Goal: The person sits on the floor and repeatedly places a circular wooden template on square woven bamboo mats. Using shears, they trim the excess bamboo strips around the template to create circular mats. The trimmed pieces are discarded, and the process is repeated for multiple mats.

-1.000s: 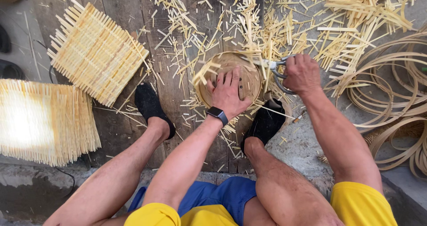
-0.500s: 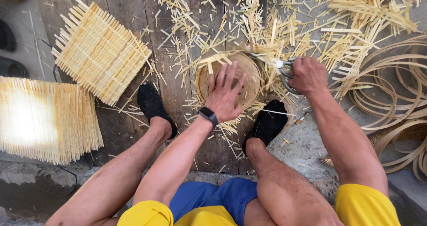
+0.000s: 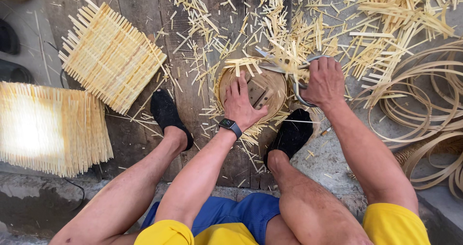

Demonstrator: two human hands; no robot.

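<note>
Trimming a small round woven basket [image 3: 251, 88] on the plank floor [image 3: 140, 13], between two black-socked feet. Left hand [image 3: 242, 105] flat and spread on the weave, pinning it down, fingers open, nothing clasped. Right hand [image 3: 324, 80] closed around the loop handles of metal shears [image 3: 294, 74], blades reaching left across the far rim among projecting strip ends. Best done, by the look of it, with firm downward pressure, blades close to the rim, left fingertips well back from the cut.

Pale, flat, stiff bamboo strips throughout; short offcuts [image 3: 299, 28] littering the far boards. Two square woven mats to the left, one [image 3: 111, 57] far, one [image 3: 46, 127] near, fringed with loose ends. Coils of long thin bent strips [image 3: 424, 95] on the right, smooth and springy-looking.
</note>
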